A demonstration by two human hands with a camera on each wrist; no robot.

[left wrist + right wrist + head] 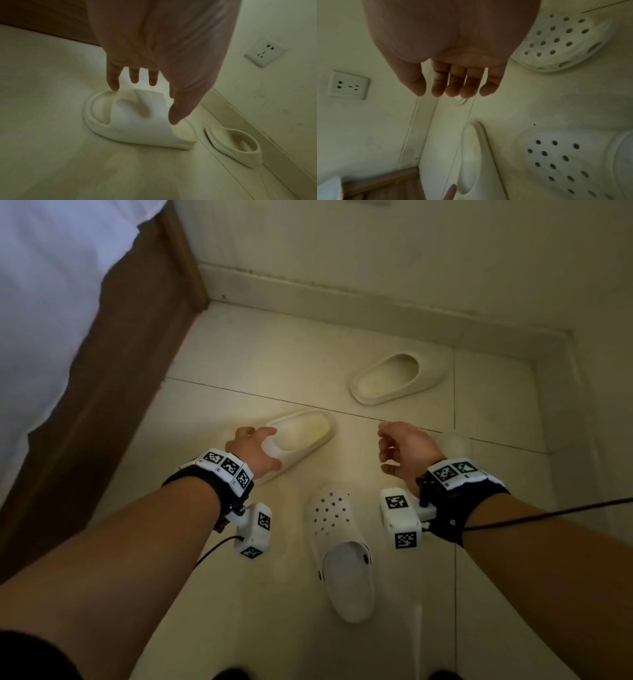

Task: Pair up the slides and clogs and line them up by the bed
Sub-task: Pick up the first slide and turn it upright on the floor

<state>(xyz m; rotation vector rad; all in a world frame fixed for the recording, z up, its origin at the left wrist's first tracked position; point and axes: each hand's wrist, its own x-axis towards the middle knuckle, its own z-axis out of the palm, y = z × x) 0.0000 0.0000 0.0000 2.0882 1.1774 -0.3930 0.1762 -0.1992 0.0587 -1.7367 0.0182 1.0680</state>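
Note:
Two cream slides lie on the floor. My left hand [274,448] [144,104] spreads over the near slide [305,433] [137,128], a fingertip [113,88] and the thumb touching opposite sides of its strap, the fingers straight. The far slide [387,381] [236,146] lies by the skirting. One white clog [339,542] [565,162] sits between my arms, toe pointing away. A second clog [457,441] [561,40] is mostly hidden behind my right hand [387,450] [453,92], which hovers with loosely curled fingers and holds nothing.
The bed, with its white sheet [51,302] and brown wooden frame [120,371], runs along the left. Walls with skirting [342,302] close off the far and right sides. A wall socket [264,54] [348,85] sits low on the wall. Cables trail from both wrist cameras.

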